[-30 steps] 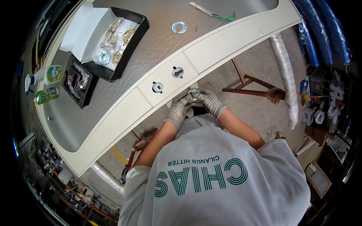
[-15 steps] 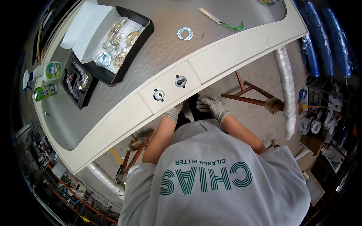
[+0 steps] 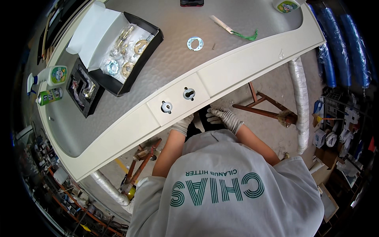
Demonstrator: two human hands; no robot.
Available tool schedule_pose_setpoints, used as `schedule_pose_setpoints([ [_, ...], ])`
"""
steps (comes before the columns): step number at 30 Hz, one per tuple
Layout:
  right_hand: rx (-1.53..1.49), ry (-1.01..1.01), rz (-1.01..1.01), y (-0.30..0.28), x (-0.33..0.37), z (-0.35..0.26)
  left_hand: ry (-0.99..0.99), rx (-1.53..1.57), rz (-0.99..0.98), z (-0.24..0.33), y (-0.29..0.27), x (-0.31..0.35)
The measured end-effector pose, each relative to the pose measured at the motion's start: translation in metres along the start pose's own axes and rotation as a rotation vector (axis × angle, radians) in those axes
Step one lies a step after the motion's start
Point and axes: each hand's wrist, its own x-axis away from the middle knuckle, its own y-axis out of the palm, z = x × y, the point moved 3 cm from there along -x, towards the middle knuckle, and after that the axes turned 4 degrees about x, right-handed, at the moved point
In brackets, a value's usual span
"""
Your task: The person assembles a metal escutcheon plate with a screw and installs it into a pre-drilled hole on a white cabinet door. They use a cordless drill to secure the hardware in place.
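Note:
Below the near edge of a cream door panel [image 3: 130,130] with a textured grey inset, both my gloved hands are low in front of my body. The panel edge covers the fingers of my left hand [image 3: 183,125]. My right hand [image 3: 225,117] is closed, its fingers curled towards the panel's underside; what they hold, if anything, is hidden. Directly above the hands, two round cut-outs in the panel hold metal lock parts: a left one [image 3: 166,107] and a right one [image 3: 189,93]. A silvery ring plate [image 3: 195,44] lies on the inset beside a thin screw or pin [image 3: 213,46].
An open black box [image 3: 138,65] holds bagged brass and metal fittings. Beside it are a foam tray [image 3: 83,89], a spray bottle [image 3: 53,75] and a can [image 3: 50,96]. A green-tasselled stick [image 3: 223,25] lies farther back. Brown metal trestle legs [image 3: 262,103] stand beneath the panel.
The view has shifted slightly, so the panel and its contents sit a little lower in the picture. A dark red-edged object now shows at the top. Both hands stay at the panel edge.

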Motion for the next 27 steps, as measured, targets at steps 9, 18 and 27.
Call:
schedule_pose_setpoints([
  [9, 0.05, -0.014, -0.039, -0.006, 0.0, 0.003, -0.02, 0.048, -0.071, -0.007, 0.016, 0.012],
  [18, 0.074, -0.013, -0.016, -0.011, 0.002, 0.007, -0.091, 0.076, -0.034, -0.001, -0.003, -0.002],
  [27, 0.086, 0.0, -0.015, -0.017, 0.002, 0.011, -0.123, 0.141, -0.051, 0.005, 0.013, 0.012],
])
